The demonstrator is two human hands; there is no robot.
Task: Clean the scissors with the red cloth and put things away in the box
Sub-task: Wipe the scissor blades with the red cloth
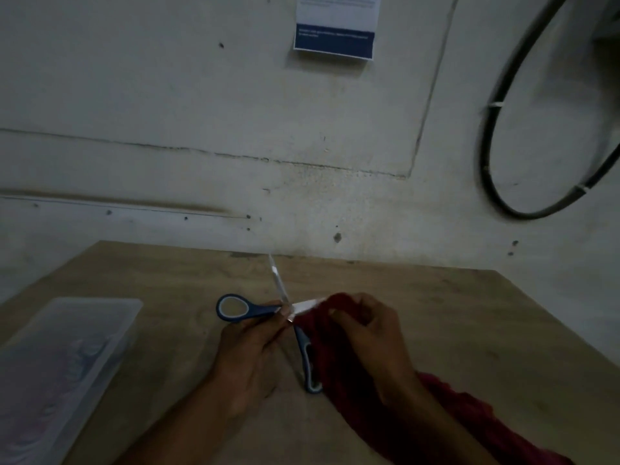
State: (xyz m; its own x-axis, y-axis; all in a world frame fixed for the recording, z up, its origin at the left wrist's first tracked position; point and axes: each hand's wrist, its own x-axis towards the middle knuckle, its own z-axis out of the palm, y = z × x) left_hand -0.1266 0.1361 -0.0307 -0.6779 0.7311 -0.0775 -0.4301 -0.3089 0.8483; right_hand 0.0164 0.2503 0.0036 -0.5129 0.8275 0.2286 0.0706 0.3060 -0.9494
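Blue-handled scissors point(235, 308) are spread wide open above the middle of the wooden table point(469, 313). My left hand point(248, 357) pinches them near the pivot, one blade pointing at the wall, the other to the right. My right hand point(365, 333) grips the red cloth point(342, 374), bunched around the right-pointing blade. The cloth trails down under my right forearm to the lower right. A clear plastic box point(63, 360) lies open at the table's left side.
A stained white wall point(201, 162) rises right behind the table. A black cable loop point(496, 182) hangs on it at the right, and a blue-and-white paper notice point(335, 25) is stuck up high.
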